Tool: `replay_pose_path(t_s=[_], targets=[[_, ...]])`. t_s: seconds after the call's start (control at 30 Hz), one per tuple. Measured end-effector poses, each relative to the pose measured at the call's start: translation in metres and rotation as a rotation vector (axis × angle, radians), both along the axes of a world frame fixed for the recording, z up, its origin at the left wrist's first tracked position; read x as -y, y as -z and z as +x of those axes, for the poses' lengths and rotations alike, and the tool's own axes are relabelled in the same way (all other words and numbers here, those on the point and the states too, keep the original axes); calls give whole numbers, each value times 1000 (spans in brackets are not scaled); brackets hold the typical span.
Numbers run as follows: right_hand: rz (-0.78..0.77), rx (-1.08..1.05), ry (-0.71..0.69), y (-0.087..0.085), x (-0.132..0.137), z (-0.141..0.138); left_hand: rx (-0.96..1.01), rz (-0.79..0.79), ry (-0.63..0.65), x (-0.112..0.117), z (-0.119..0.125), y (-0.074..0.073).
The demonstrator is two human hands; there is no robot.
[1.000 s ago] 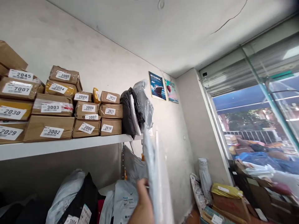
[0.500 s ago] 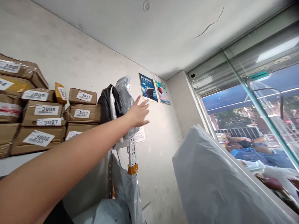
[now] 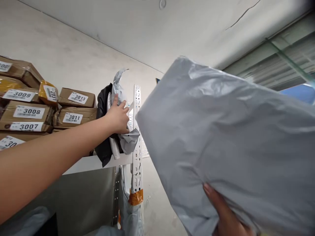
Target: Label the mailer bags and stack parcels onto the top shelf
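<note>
My left hand [image 3: 117,115] reaches to the shelf end with its fingers spread, pressed against a crumpled grey poly mailer [image 3: 129,141]. Beside that mailer, on its left, stand a thin silvery-white package [image 3: 113,148] and a black plastic package [image 3: 102,113], both upright. My right hand [image 3: 227,213] grips a large grey plastic mailer bag [image 3: 221,131] from below, thumb on its near face and the other fingers mostly out of sight. The big bag is raised and tilted, filling the right half of the view.
Labelled cardboard boxes [image 3: 29,112] are stacked on the left of the white shelf [image 3: 83,165], with a yellow packet [image 3: 49,93] among them. A perforated metal post [image 3: 136,164] wrapped in orange tape rises at the shelf end. More grey bags hang below.
My right hand has come into view, lifting the large grey mailer bag up and leftward. My left hand has moved left onto the packages, which now lean left, away from the post.
</note>
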State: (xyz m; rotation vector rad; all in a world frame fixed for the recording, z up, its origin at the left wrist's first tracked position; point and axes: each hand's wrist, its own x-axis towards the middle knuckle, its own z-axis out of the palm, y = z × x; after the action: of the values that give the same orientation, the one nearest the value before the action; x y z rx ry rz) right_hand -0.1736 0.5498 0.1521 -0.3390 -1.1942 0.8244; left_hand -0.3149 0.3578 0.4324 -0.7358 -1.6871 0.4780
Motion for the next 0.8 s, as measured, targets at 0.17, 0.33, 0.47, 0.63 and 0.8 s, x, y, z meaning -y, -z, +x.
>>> replay_pose_path(t_s=[0.17, 0.33, 0.47, 0.63, 0.8], targets=[[-102, -337, -377, -96, 12, -32, 103, 295, -26, -8, 10, 22], [-29, -303, -465, -146, 31, -41, 169, 648, 106, -6, 13, 41], [92, -96, -461, -171, 37, -45, 360, 725, 161, 2, 3, 42], [396, 73, -368, -226, 47, -63, 328, 684, 327, 9, -17, 41], [523, 294, -225, -277, 69, -91, 265, 691, 424, 9, -29, 44]])
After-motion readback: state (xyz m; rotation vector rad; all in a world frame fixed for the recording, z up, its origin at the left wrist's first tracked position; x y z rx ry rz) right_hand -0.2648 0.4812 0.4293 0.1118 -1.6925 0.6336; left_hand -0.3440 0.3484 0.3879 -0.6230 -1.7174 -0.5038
